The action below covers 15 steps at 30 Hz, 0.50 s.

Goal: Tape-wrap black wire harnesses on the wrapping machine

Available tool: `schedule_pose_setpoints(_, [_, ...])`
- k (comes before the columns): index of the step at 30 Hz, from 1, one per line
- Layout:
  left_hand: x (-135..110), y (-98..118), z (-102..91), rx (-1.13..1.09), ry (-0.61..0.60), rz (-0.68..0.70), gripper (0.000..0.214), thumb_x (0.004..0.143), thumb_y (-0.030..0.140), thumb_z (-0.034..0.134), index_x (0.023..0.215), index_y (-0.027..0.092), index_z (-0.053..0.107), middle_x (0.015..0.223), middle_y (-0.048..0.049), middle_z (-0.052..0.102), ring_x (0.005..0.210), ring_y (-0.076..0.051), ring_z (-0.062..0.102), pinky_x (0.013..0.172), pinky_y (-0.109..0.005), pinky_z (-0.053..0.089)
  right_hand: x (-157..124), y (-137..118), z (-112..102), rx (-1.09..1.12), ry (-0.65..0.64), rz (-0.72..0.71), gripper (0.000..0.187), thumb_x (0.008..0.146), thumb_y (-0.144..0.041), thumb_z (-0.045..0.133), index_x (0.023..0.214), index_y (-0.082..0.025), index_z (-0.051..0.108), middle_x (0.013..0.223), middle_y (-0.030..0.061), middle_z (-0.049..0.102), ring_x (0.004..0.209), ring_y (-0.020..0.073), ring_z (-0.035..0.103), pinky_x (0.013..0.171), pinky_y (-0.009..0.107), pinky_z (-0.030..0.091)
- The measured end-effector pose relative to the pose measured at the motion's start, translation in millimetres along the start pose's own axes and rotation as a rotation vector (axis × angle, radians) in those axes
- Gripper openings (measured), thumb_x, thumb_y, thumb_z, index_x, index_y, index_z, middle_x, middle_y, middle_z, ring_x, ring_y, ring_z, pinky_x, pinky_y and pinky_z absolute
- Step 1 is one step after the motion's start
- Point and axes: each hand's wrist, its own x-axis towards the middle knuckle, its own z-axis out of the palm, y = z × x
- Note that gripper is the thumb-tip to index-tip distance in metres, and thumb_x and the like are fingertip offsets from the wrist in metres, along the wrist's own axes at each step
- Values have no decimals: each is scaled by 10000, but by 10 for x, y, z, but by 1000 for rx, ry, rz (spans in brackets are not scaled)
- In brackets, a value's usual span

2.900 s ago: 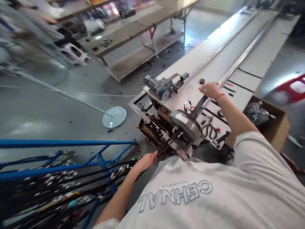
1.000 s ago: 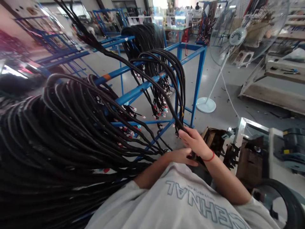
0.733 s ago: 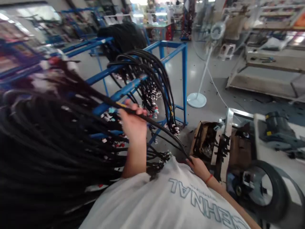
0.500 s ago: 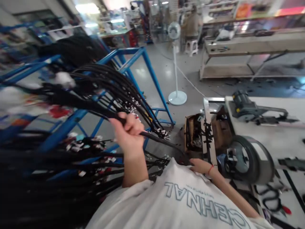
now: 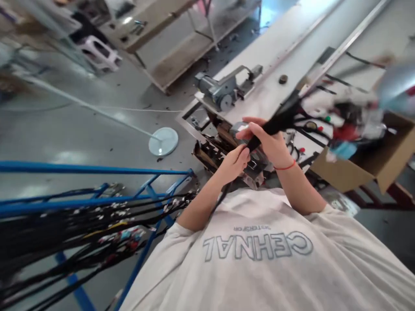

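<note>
A black wire harness [image 5: 281,117] runs slantwise in front of my body. At its upper right end it spreads into a blurred bunch of white, red and blue connectors [image 5: 348,129]. My left hand [image 5: 234,164] is closed round the thinner lower part, and a black tail [image 5: 223,196] hangs below it towards my shirt. My right hand [image 5: 270,140], with a red string at the wrist, holds the harness just above the left; its fingers are partly extended beside it.
A grey motorised tool [image 5: 223,93] sits on the white bench [image 5: 259,93], near a small dark roll [image 5: 283,79]. An open cardboard box [image 5: 343,172] stands at the right. More harnesses [image 5: 81,229] hang on a blue rack [image 5: 97,170] at the left. A fan base [image 5: 163,141] stands on the floor.
The view has swung right, from the rack towards the bench. The harness has come off to the right with my hands, which are now close together on it.
</note>
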Motion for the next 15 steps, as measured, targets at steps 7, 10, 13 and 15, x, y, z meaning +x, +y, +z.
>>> schedule_pose_setpoints(7, [246, -337, 268, -593, -383, -674, 418, 919, 599, 514, 773, 211, 458, 503, 107, 169, 332, -24, 23, 288, -156, 55, 73, 4, -242, 464, -432, -7, 547, 770, -584, 714, 1144, -217, 558, 666, -65, 573, 557, 90, 587, 547, 200, 513])
schedule_pose_setpoints(10, [177, -415, 428, -576, -346, -743, 425, 914, 632, 492, 788, 227, 478, 468, 112, 121, 325, -37, -2, 278, -174, 23, 51, 73, -195, 588, -574, -54, 396, 875, -592, 602, 1058, -247, 539, 476, -126, 321, 366, 61, 402, 434, 167, 417])
schedule_pose_setpoints(13, [64, -378, 404, -473, -354, -638, 473, 888, 682, 499, 785, 221, 487, 470, 116, 130, 330, -37, 7, 281, -183, 44, -61, 17, -130, 487, -487, -76, 289, 923, -502, 591, 1024, -235, 542, 472, -136, 260, 342, 51, 322, 450, 180, 427])
schedule_pose_setpoints(15, [2, -297, 277, -399, -347, -526, 471, 874, 671, 545, 819, 205, 508, 497, 110, 194, 343, -32, 68, 302, -178, 79, -140, -24, -69, 363, -259, -113, 248, 922, -429, 627, 1030, -220, 548, 498, -132, 291, 373, 47, 335, 504, 194, 464])
